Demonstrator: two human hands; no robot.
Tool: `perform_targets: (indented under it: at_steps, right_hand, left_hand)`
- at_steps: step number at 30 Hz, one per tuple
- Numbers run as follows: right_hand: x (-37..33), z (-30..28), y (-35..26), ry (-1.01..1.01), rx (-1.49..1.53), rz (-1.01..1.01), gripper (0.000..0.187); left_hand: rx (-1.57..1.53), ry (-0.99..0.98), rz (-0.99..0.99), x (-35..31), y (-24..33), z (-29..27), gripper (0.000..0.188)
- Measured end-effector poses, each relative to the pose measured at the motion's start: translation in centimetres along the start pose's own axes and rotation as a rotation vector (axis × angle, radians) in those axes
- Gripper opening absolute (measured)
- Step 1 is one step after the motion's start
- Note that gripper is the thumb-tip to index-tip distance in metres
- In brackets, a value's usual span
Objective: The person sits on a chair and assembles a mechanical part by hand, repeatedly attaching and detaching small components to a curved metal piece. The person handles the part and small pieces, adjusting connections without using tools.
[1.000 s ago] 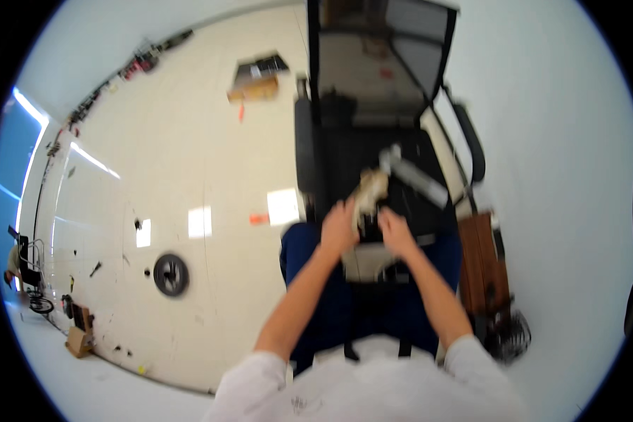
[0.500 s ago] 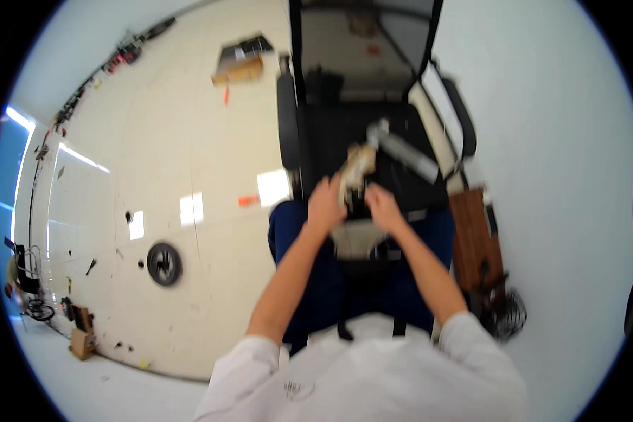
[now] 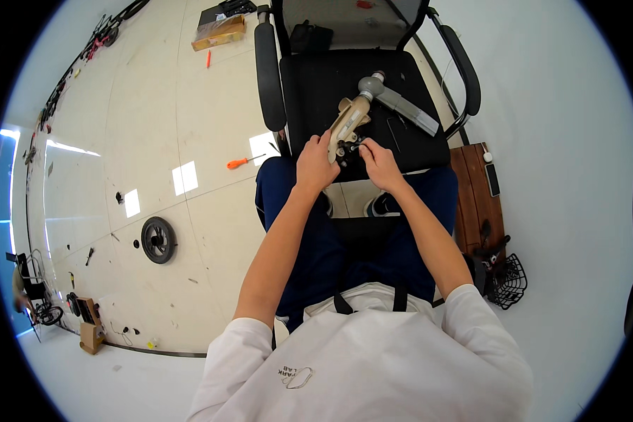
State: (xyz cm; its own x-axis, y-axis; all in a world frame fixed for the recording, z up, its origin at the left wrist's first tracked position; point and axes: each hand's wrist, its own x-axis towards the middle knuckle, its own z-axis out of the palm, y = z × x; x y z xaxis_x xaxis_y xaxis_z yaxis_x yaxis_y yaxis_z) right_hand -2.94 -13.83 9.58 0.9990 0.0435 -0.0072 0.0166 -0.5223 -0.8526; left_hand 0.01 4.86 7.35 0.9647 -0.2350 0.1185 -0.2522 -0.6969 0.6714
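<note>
A beige part (image 3: 349,121) with a label on its side lies at a slant over the front of the black chair seat (image 3: 309,77). A rounded grey joint (image 3: 371,86) and a flat grey arm (image 3: 409,112) lie at its far end. My left hand (image 3: 317,163) is closed round its near end. Beside that end, my right hand (image 3: 380,163) pinches something small next to black fittings (image 3: 346,149); what it is, I cannot make out. A thin L-shaped hex key (image 3: 392,133) rests on the seat to the right.
An orange-handled screwdriver (image 3: 239,163) and a black wheel (image 3: 158,240) lie on the tiled floor to my left. Farther off sits an opened cardboard box (image 3: 219,34). At right are a brown wooden board (image 3: 469,183), a phone (image 3: 492,179) and a black wire basket (image 3: 508,283).
The view has shifted, so the chair sits higher in the picture, and it is sharper now. Both hands stay at the near end of the beige part.
</note>
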Motion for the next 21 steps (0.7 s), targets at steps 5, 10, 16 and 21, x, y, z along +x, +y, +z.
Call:
perform_targets:
  at_steps: [5,10,16,21]
  right_hand:
    - [0.3,-0.5,-0.7,-0.050,-0.143,-0.065,0.018]
    - [0.2,-0.6,-0.5,-0.061,-0.247,-0.147,0.015]
    - [0.5,-0.7,-0.3,-0.068,-0.309,-0.193,0.015]
    - [0.7,-1.1,-1.2,-0.139,-0.257,-0.090,0.015]
  left_hand:
    - [0.002,-0.004,-0.008,0.0,-0.1,0.1,0.067]
    - [0.032,0.029,0.040,0.1,-0.4,0.5,0.067]
    - [0.035,0.018,0.026,0.1,-0.5,0.6,0.068]
    - [0.033,0.001,0.010,0.1,-0.4,0.3,0.069]
